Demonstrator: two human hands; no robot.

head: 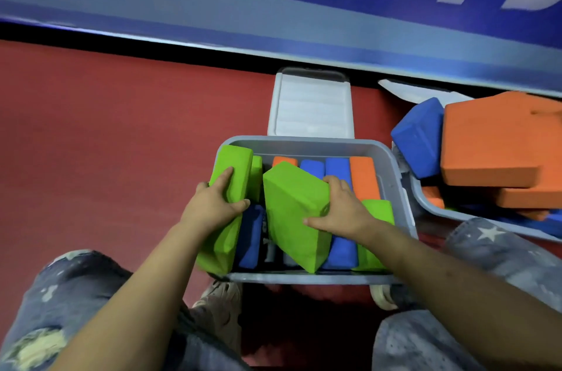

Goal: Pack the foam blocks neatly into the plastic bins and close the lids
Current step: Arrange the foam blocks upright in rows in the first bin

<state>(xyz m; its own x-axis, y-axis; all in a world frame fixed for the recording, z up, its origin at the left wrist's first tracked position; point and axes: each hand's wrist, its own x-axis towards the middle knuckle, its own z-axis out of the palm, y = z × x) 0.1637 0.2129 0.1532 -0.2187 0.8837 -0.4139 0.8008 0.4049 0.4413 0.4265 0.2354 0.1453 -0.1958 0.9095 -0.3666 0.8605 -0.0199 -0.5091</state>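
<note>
A grey plastic bin (307, 144) stands on the red floor in front of me, its lid (311, 106) hanging open at the far side. Blue, orange and green foam blocks stand on edge inside it. My left hand (213, 203) grips a long green foam block (234, 176) at the bin's left wall. My right hand (340, 209) holds a second green foam block (292, 209), tilted over the middle of the bin. A blue block (251, 237) sits between the two green ones.
To the right, a second grey bin (441, 209) holds loosely piled blocks: a large orange one (492, 142) and a blue one (419, 136) on top. A blue banner wall (273, 5) runs along the far side. My knees and shoes are below the bin.
</note>
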